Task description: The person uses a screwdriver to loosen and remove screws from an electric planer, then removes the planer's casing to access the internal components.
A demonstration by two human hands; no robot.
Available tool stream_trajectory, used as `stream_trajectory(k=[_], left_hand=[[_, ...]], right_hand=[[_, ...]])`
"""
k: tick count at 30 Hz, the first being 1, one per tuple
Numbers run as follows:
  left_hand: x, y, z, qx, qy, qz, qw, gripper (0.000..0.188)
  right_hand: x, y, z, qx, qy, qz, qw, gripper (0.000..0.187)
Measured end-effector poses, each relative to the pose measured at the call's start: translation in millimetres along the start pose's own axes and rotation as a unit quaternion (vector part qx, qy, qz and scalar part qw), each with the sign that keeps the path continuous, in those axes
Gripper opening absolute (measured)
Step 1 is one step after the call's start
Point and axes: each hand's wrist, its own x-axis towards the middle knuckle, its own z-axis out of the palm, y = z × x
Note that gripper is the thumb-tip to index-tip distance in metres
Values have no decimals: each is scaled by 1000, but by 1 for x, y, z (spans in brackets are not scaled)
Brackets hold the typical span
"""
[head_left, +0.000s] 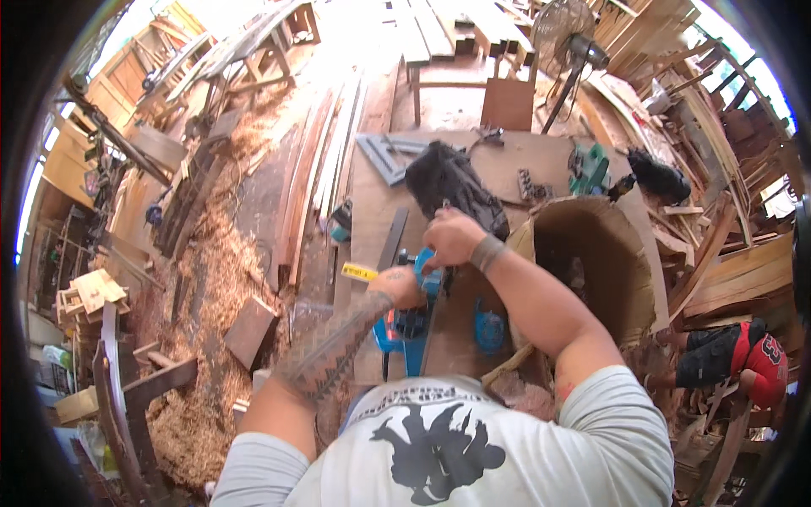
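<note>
A blue power tool [414, 317] lies on the wooden workbench [541, 156] just in front of my chest. My left hand [399, 287] rests on the tool's left side, fingers wrapped over its body. My right hand [454, 238] is closed over the tool's upper end, where a black cable or handle part runs off toward a black bag [452, 182]. A second blue part [490, 329] sits to the right of the tool. A dark flat strip [393, 239] and a yellow tape measure [358, 271] lie just left of my left hand.
A large curved wooden shell [591, 253] stands on the bench's right end. A grey metal square [384, 156], a green tool [589, 173] and a black tool [659, 177] lie farther back. Planks and wood shavings [211, 279] cover the floor at left. A standing fan [570, 38] is behind the bench.
</note>
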Motion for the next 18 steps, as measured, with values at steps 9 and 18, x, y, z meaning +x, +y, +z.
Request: stream_trajectory(k=[9,18], left_hand=[[3,-17,11,-57,94,44,993,45],[11,-52,11,-339,3,-1,941,27]], right_hand=[[-1,-4,-10,60,-37,21,997,60],[-3,-2,-2,94,9,-29,995,56]])
